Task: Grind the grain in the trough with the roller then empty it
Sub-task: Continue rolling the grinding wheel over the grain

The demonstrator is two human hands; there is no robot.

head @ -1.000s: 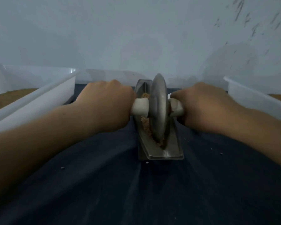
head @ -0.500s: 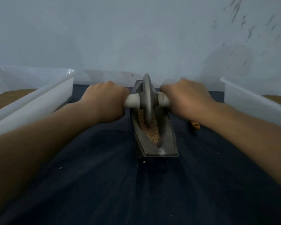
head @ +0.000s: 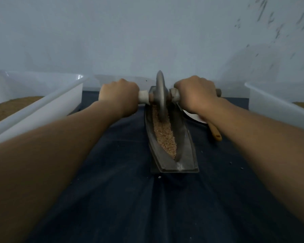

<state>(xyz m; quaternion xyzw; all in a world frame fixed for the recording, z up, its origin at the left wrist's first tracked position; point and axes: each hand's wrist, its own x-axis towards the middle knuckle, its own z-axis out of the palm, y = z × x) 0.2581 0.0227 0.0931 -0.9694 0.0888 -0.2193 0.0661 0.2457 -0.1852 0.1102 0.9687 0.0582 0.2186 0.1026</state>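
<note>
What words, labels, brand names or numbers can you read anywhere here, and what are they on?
None: no readable text anywhere.
The roller, the trough, the left white tub and the right white tub carry no visible markings.
The dark specks on the wall look like scuffs, not writing.

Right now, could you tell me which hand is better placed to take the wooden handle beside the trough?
Probably the right hand: the wooden handle lies just under its wrist, across the trough from the left hand.
</note>
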